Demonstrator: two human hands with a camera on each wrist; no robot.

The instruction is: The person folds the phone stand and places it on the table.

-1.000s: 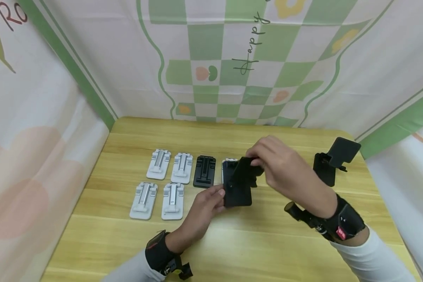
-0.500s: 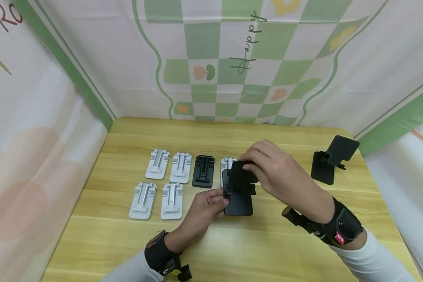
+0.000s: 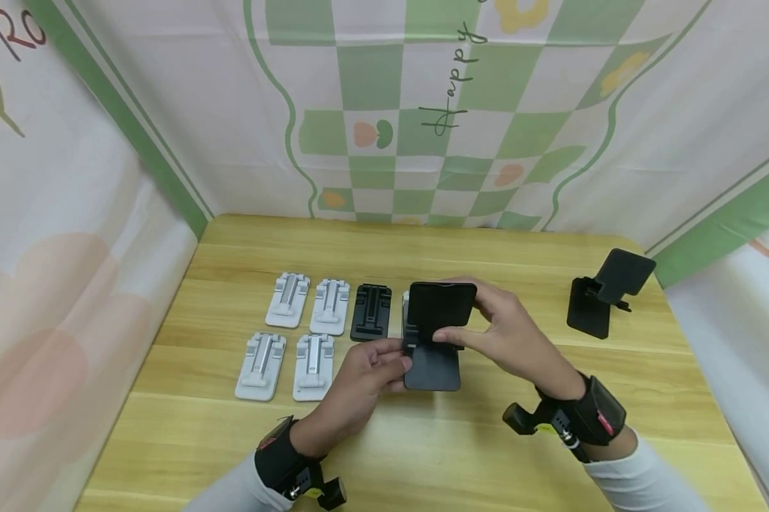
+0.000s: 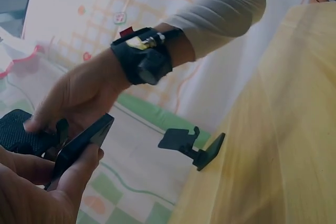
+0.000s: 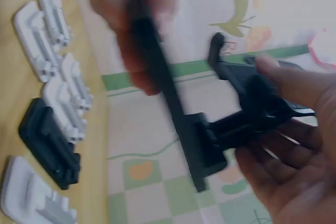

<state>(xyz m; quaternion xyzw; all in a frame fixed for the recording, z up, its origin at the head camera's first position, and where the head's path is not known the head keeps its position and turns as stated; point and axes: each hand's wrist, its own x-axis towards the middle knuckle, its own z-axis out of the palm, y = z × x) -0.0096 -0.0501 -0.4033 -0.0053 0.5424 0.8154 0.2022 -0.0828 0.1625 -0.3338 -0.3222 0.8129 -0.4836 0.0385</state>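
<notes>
A black folding phone stand (image 3: pixel 432 370) is held above the table, its top plate raised at an angle to its base. My left hand (image 3: pixel 358 384) pinches the base at its left edge, thumb in front. My right hand (image 3: pixel 507 343) grips the top plate from the right, thumb on its front and fingers behind. In the right wrist view, the hinged arm of the held stand (image 5: pixel 247 121) shows unfolded between base and plate. The left wrist view has the base (image 4: pixel 79 148) between my left thumb and fingers.
Folded white phone stands (image 3: pixel 288 300) lie in two rows at the left, with a folded black one (image 3: pixel 371 313) beside them. Another white stand (image 5: pixel 34 198) lies mostly hidden behind the held one. An unfolded black stand (image 3: pixel 589 307) stands at the right. A printed curtain (image 3: pixel 230 142) borders the table.
The top plate of the held stand has swung up and now faces the head camera. My right hand has shifted its grip, bringing its thumb onto the plate's front. The left hand keeps its hold.
</notes>
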